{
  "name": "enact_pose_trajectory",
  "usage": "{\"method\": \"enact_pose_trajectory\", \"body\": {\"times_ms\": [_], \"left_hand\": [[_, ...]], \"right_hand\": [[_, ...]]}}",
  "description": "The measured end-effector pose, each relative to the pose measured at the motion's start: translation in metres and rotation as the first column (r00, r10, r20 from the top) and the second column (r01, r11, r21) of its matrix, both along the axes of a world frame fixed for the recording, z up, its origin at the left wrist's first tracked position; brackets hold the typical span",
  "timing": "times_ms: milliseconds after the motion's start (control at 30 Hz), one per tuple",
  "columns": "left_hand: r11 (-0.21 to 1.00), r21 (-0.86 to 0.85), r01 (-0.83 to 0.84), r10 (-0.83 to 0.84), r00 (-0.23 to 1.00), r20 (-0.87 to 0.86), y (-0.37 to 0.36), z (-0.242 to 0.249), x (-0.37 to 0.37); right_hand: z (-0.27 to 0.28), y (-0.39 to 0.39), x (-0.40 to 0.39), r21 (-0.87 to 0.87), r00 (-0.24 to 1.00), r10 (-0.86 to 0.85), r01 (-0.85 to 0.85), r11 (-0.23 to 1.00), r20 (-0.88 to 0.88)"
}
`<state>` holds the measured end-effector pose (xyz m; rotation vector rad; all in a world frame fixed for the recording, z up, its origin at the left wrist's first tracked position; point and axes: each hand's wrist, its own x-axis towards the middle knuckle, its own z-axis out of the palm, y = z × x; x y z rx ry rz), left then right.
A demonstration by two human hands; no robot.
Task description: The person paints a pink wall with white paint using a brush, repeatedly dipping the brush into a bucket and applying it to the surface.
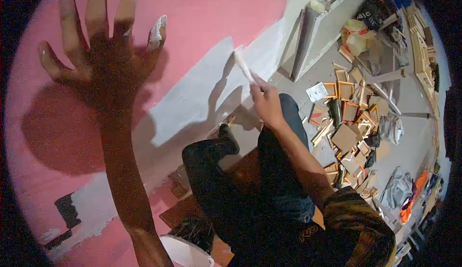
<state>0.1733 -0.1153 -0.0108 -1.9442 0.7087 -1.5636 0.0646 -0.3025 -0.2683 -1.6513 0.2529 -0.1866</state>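
My left hand [108, 60] is spread wide, fingers apart and holding nothing, over the pink part of the wall [211, 7]. White smears coat one fingertip, and the palm area lies in shadow. Lower and to the right, my right hand [265, 104] is closed around a slim pale tool that looks like a paintbrush [244, 66]. Its tip points up at the wall, right by the border between the pink and a pale grey-white patch [185, 106]. Dark shadows of the arm and tool fall across that patch.
My bent knees [284, 137] are close to the wall. A white bucket [185, 251] stands at the bottom. To the right, wooden frames and boards [346, 137] lie heaped on the floor, with a plastic bag [358, 36] behind. A pale panel [327, 26] leans near the wall's end.
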Motion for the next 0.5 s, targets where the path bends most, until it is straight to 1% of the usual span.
{"method": "enact_pose_trajectory", "body": {"times_ms": [67,133,200,233,333,400,500], "left_hand": [[1.000,-0.021,-0.007,0.007,1.000,-0.017,0.000,-0.004,-0.001],[0.999,-0.031,-0.008,0.007,1.000,-0.029,-0.002,-0.006,-0.001],[0.999,-0.040,-0.016,0.014,0.999,-0.036,-0.004,-0.008,-0.002],[0.999,-0.045,-0.019,0.017,0.999,-0.038,-0.005,-0.008,-0.001],[0.998,-0.057,-0.028,0.025,0.998,-0.050,-0.004,-0.009,-0.002],[0.998,-0.060,-0.033,0.030,0.998,-0.057,-0.003,-0.009,-0.002],[0.997,-0.061,-0.040,0.036,0.997,-0.069,-0.004,-0.010,-0.002]], "right_hand": [[-0.003,-0.001,-0.001,-0.048,0.999,-0.051,0.051,0.998,-0.006],[-0.002,0.016,0.005,-0.042,0.998,-0.057,0.058,0.997,0.040],[0.002,0.022,0.007,0.021,0.991,-0.047,0.044,0.999,0.122],[0.007,0.011,0.004,0.076,1.000,-0.001,-0.001,0.997,0.029],[0.022,-0.005,-0.003,0.121,0.997,-0.027,0.036,0.992,-0.070],[0.029,0.000,-0.003,0.103,0.992,-0.108,0.114,0.988,-0.060],[0.014,0.030,0.010,0.101,0.996,-0.088,0.086,0.991,0.012]]}}
